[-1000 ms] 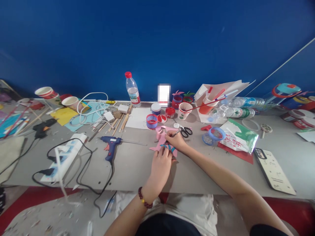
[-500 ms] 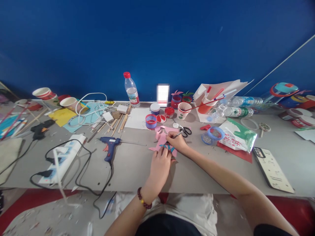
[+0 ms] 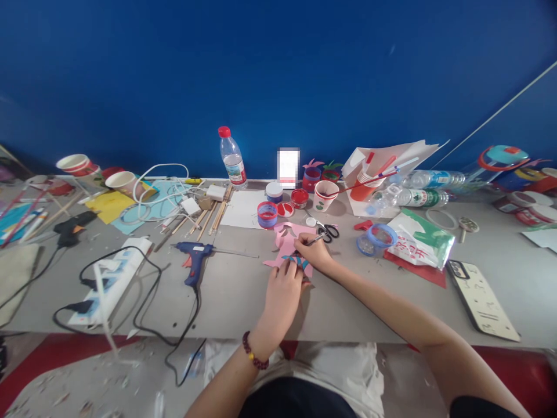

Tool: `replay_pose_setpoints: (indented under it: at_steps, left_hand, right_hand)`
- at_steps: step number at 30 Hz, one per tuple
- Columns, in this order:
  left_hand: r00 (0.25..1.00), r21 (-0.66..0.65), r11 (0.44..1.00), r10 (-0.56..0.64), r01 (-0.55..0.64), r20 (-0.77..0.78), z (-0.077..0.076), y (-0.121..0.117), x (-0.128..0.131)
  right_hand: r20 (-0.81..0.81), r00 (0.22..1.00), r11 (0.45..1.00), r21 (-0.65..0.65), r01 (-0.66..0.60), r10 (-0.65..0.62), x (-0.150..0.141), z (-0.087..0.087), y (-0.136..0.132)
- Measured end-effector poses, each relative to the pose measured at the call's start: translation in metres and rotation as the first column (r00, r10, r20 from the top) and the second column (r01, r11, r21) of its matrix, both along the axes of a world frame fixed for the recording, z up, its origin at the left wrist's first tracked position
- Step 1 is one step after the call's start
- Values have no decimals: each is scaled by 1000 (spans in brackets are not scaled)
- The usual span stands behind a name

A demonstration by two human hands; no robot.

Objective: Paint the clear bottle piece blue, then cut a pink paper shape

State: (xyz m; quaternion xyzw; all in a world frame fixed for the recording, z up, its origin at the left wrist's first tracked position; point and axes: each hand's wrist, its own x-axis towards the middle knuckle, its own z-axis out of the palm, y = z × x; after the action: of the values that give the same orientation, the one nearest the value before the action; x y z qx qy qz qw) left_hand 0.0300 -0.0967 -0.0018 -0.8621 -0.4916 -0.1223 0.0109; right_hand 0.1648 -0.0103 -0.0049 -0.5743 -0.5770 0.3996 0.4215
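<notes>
On the grey table in front of me lies a cut sheet of pink paper [image 3: 285, 247], with a blue paper piece [image 3: 301, 262] on top of it. My left hand [image 3: 284, 290] rests with its fingers spread, pressing down on the blue piece and the pink paper. In my right hand [image 3: 314, 253] is a pen [image 3: 319, 237], its tip low over the paper beside the blue piece; the hand covers the exact tip. Black-handled scissors [image 3: 329, 233] lie just beyond my right hand.
Left of my hands lies a blue glue gun [image 3: 196, 258], its cord trailing to a power strip [image 3: 113, 284]. Behind the paper stand a blue-and-red ring [image 3: 267, 216], a paper cup [image 3: 325, 197] and a water bottle [image 3: 234, 162]. A phone [image 3: 483, 299] lies to the right.
My right hand has shifted very slightly over the paper with the pen. My left hand and the paper stay where they were.
</notes>
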Motion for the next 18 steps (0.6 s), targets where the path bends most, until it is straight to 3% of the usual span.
replay_pose_setpoints:
  at_steps: [18]
  left_hand:
    - [999, 29, 998, -52, 52, -14, 0, 0, -4]
  right_hand:
    - [40, 999, 999, 35, -3, 1, 4, -2, -5]
